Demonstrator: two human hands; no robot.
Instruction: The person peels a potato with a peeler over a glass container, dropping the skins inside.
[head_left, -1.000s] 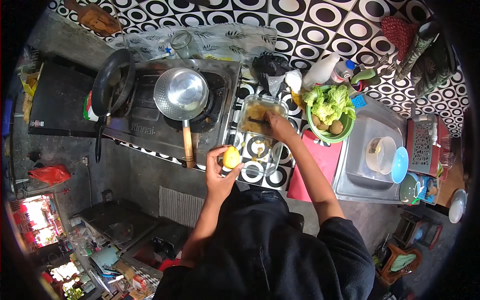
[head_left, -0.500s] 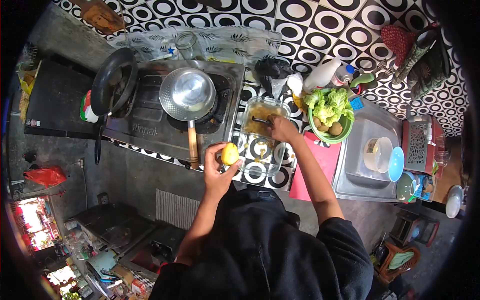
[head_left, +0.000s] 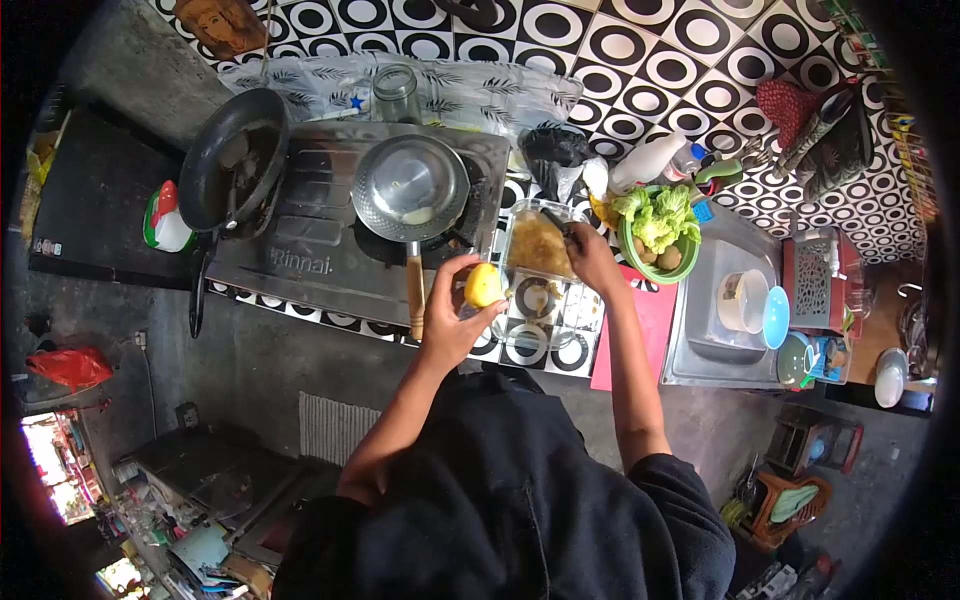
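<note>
— What stood on the counter?
— A gas stove point(head_left: 330, 240), then a glass dish point(head_left: 545, 290) of peelings beside it.
— And the hands?
— The left hand point(head_left: 455, 320) gripped a peeled yellow potato point(head_left: 484, 285) by the dish; the right hand point(head_left: 592, 258) clasped a dark peeler point(head_left: 556, 222) over it.

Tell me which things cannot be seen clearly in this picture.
Head view:
- Tool in right hand: mostly covered by the hand.
- Contents of the glass dish: brownish, too blurred to identify.
- Left hand hides part of the yellow peeled item.
- Frying pan contents: too dark.
</note>
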